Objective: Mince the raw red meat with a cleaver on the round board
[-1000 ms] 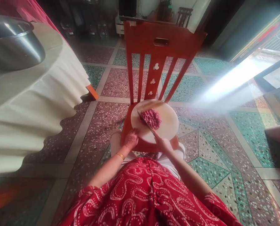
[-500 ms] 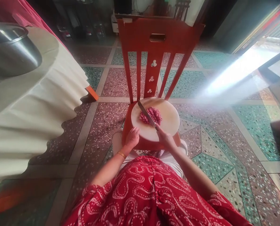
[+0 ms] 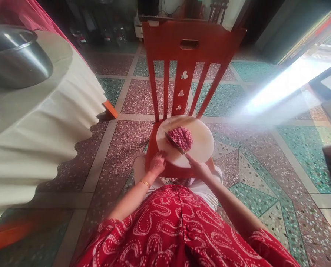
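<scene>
A round pale cutting board (image 3: pixel 202 142) rests on the seat of a red wooden chair. On it lies a mound of pink minced meat (image 3: pixel 183 136). My right hand (image 3: pixel 199 167) is closed round the handle of a knife (image 3: pixel 175 142), at the board's near side. The blade points away to the left and lies along the near left side of the meat. My left hand (image 3: pixel 156 164), with a gold bangle at the wrist, holds the board's near left rim with curled fingers.
The red chair's back (image 3: pixel 186 70) rises behind the board. To the left is a table with a cream cloth (image 3: pixel 51 100), bearing a large metal pot (image 3: pixel 23 68). Bright light falls through a doorway on the right onto the tiled floor (image 3: pixel 143 98).
The knife has come down and nearer to me, from across the meat to its near left edge. More of the meat shows. The left hand stays at the rim.
</scene>
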### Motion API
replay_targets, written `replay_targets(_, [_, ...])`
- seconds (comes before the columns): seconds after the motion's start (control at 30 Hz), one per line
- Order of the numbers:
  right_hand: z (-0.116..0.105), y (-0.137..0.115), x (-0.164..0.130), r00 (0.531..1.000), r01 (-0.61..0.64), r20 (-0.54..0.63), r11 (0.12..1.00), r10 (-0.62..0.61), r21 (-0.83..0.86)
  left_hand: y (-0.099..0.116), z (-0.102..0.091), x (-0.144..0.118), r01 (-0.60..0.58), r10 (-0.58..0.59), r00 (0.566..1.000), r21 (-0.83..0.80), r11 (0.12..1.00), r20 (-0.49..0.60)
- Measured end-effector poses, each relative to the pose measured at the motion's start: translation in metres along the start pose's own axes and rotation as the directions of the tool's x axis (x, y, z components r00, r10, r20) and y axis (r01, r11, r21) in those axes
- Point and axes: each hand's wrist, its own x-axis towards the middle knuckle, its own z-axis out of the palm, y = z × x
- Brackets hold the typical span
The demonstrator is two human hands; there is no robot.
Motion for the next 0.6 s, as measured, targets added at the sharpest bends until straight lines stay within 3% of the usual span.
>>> replay_targets(0.17, [-0.0073,-0.0068,0.0001,0.993,0.045,-0.108,0.999,-0.043,0.015,0.0009,-0.0011,0.0004,-0.018,0.018,1.0,0.041,0.999,0.004])
replay_targets(0.33, [-0.0064,-0.0053,-0.0024,1.0,0.01,0.027,1.0,-0.01,-0.027,0.0006,-0.0008,0.0,-0.004,0.004,1.0,0.017,1.0,0.004])
replay_targets(0.5, [-0.008,-0.0038,-0.0056,0.991,0.029,-0.136,0.997,-0.018,0.076,0.001,-0.0011,0.0012,-0.007,0.007,1.0,0.012,1.0,0.009])
replay_targets(0.6, [-0.0019,-0.004,-0.005,0.996,0.023,-0.092,0.997,-0.017,0.071,0.0012,0.0,0.001,0.009,-0.009,1.0,0.009,1.0,-0.003])
